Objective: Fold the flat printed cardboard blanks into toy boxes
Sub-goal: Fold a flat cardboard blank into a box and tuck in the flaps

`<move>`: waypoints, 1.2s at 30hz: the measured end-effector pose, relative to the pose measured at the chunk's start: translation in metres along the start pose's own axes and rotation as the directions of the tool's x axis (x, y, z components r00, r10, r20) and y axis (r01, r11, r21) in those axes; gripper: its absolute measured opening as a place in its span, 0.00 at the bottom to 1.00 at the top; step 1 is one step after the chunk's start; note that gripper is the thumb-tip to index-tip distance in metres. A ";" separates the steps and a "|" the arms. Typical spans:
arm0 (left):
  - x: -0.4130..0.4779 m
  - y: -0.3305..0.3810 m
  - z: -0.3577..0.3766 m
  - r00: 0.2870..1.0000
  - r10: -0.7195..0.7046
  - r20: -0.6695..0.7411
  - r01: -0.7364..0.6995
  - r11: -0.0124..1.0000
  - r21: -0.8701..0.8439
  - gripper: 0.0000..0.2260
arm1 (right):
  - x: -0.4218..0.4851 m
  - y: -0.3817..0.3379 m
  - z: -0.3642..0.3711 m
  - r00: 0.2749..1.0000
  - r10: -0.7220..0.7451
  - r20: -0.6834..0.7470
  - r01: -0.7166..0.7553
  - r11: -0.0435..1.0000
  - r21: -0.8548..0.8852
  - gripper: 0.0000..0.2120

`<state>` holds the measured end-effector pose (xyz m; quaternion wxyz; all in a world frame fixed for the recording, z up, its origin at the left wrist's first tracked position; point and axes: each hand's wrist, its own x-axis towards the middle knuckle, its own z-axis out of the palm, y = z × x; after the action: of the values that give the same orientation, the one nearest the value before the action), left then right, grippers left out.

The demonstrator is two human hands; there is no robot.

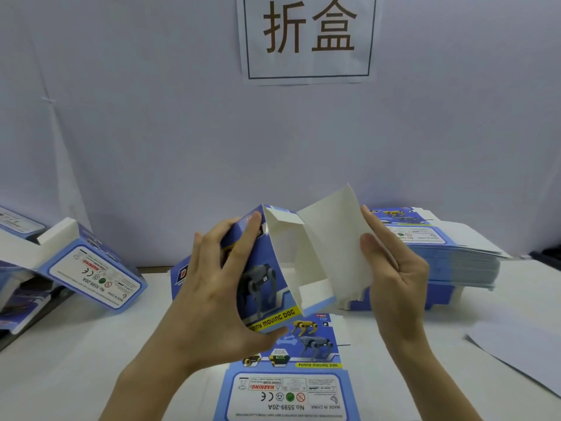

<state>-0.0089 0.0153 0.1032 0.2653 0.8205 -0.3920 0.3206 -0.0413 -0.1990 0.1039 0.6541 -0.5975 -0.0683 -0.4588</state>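
I hold a half-formed blue toy box (267, 287) printed with a robot dog above the white table, its open end facing me and its white inside showing. My left hand (218, 287) grips the box's printed left side, fingers over the top and thumb under the yellow strip. My right hand (394, 262) pinches the large white lid flap (334, 238), which stands open to the right. A flat printed blank (291, 384) lies on the table just below the box. A thick stack of flat blanks (449, 256) sits at the right behind my right hand.
Several folded boxes (91, 275) lie tipped over at the left edge. A white paper sheet (522, 350) lies at the right front. A white backdrop with a sign (308, 38) closes off the back of the table (76, 360).
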 end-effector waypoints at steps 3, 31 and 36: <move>-0.001 0.001 0.005 1.000 -0.028 0.010 0.027 0.998 0.060 0.54 | 0.003 -0.005 -0.001 0.996 0.060 0.065 -0.068 0.989 0.129 0.12; 0.004 -0.004 0.000 0.996 0.082 -0.037 -0.073 0.979 0.192 0.61 | 0.016 -0.023 -0.023 0.686 0.417 0.596 -0.710 0.564 0.422 0.22; 0.006 0.005 0.001 0.992 0.123 -0.013 -0.117 0.965 0.236 0.58 | 0.013 -0.028 -0.020 0.726 0.459 0.512 -0.652 0.695 0.302 0.09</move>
<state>-0.0094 0.0091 0.1079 0.1521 0.8162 -0.3967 0.3915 -0.0617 -0.2189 0.1268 0.8578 -0.4949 -0.1187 -0.0721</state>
